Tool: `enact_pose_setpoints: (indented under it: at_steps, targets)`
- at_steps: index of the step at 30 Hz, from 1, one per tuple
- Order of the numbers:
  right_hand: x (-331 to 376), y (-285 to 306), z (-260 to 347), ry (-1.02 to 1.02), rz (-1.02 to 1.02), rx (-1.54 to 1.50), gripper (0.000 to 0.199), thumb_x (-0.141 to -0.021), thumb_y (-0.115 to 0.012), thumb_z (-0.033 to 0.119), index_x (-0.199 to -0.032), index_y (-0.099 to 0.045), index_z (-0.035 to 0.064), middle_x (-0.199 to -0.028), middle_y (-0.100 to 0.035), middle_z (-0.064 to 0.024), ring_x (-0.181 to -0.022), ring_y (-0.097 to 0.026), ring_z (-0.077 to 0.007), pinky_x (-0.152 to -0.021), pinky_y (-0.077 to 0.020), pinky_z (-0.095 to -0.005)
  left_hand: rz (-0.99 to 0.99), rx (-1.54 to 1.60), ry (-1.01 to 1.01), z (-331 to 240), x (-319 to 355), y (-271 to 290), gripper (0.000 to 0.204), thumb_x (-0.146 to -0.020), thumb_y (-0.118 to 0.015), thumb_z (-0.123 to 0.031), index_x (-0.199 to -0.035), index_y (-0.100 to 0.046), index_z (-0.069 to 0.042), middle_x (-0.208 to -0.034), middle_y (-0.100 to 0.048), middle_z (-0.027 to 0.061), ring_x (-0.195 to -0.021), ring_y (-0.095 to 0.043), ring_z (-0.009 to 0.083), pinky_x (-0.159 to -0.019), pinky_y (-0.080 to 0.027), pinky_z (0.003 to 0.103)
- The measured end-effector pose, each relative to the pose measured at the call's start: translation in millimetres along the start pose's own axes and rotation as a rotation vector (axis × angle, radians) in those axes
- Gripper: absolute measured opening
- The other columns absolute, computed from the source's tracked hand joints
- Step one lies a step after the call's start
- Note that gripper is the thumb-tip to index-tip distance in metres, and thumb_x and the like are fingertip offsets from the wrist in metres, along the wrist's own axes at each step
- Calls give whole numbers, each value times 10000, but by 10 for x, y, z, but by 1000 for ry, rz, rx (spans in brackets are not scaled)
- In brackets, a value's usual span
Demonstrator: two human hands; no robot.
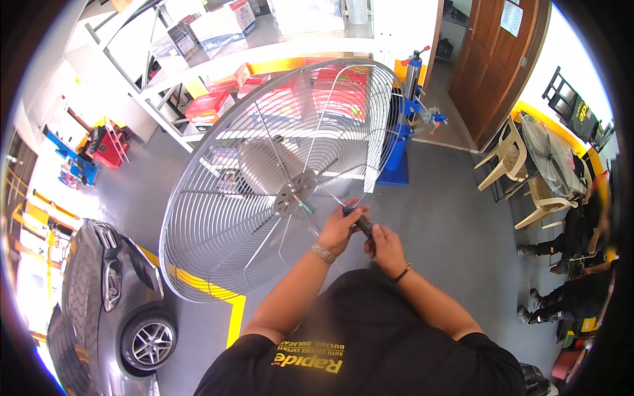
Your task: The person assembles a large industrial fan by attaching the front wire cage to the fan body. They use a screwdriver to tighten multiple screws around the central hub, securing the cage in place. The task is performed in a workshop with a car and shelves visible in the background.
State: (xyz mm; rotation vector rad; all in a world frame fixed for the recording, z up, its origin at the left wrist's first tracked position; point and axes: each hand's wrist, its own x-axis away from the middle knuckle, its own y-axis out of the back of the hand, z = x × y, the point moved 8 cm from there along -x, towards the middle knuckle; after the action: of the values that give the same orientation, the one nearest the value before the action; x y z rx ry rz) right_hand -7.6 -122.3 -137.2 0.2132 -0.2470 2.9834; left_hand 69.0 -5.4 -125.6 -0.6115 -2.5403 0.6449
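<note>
A large industrial fan with a round wire guard (pixel 198 218) stands right in front of me. Broad metal blades (pixel 267 165) show through the wires. At its middle is a slotted round hub plate (pixel 288 200) with a short greenish shaft end (pixel 307 206) sticking out. Below and right of the hub I hold a dark-handled screwdriver (pixel 362 226), its thin shank slanting up toward the guard. My left hand (pixel 339 231) is closed around the front of the handle. The fingers of my right hand (pixel 387 248) close on its rear end. Whether the tip touches anything is unclear.
Behind the fan is a shelf rack (pixel 264 49) with red boxes (pixel 210 109). A blue upright machine (pixel 396 158) stands to its right. A grey car (pixel 115 297) is at left; plastic chairs (pixel 545 198), another fan guard (pixel 545 155) and people (pixel 561 290) are at right.
</note>
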Motion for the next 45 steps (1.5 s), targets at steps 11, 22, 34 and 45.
enact_pose_setpoints:
  at_steps: [11,22,34,45]
  targets:
    - [50,-122,292,64,82,243,383,-982,-518,356,-1151,-563,16,-721,-634,-122,-555,-561,-236,-550,-470,-359,-91,-106,-128,-105,-18,43,409,-915,-686,-234,-1196,-515,9,-983,-669,99,-869,-636,147,-745,-482,267]
    - [-54,-37,-29,-224,-61,-108,370,-969,-563,347,-1116,-553,8,-681,-568,-58,-540,-549,-184,-513,-448,-311,-67,-70,-83,-112,-14,11,346,-934,-640,-205,-1161,-539,35,-991,-669,117,-889,-647,177,-767,-505,284]
    - [-101,44,428,238,-129,541,369,-959,-566,349,-1098,-566,7,-686,-579,-72,-572,-571,-214,-554,-479,-336,-89,-50,-120,-202,-50,21,305,-937,-647,-215,-1133,-559,1,-973,-668,102,-827,-629,144,-738,-502,272]
    - [23,-524,45,-439,469,-629,339,-968,-561,321,-1051,-595,-6,-755,-609,-68,-616,-573,-152,-575,-474,-311,-33,45,-142,-148,-16,22,440,-959,-604,-154,-1309,-431,49,-970,-641,115,-893,-627,203,-811,-518,317]
